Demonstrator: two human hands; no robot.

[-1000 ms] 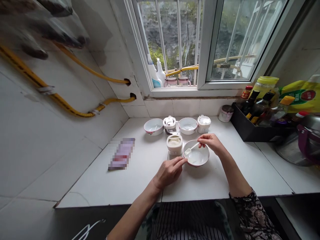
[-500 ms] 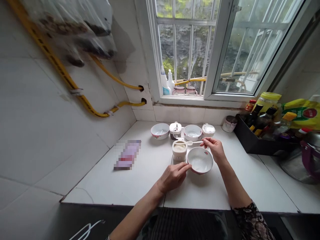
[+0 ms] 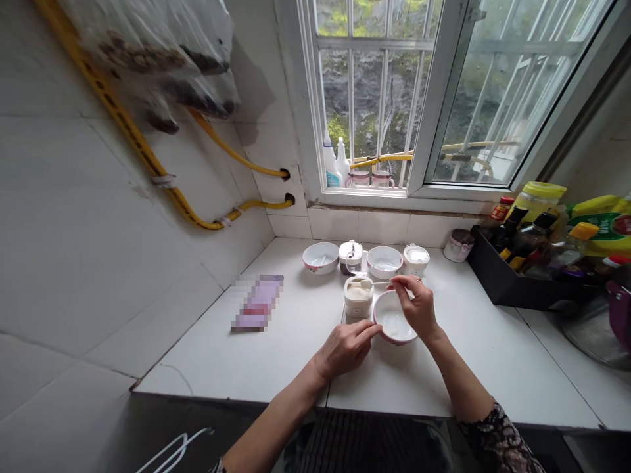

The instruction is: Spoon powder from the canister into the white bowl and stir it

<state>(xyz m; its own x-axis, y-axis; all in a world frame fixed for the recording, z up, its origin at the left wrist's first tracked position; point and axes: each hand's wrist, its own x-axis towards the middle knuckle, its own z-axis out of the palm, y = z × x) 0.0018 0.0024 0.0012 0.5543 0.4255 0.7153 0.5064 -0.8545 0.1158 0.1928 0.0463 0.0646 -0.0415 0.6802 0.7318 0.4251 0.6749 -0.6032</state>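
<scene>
My right hand (image 3: 414,303) pinches the handle of a small white spoon (image 3: 379,283), whose head is in the mouth of an open white jar (image 3: 358,303) with pale contents. Right of the jar stands a white bowl (image 3: 393,318) with a pink rim at its base, partly hidden behind my right hand. The fingers of my left hand (image 3: 349,347) are closed at the bowl's left edge.
Behind stand a bowl (image 3: 321,260), a dark-filled jar (image 3: 350,256), a second bowl (image 3: 384,264) and a lidded jar (image 3: 416,259). A black box (image 3: 513,289) of bottles is at right, a blurred purple packet (image 3: 259,303) at left.
My right hand has moved left and now covers part of the bowl. The spoon's head has gone from beside the jar's rim into its mouth. The view has shifted slightly.
</scene>
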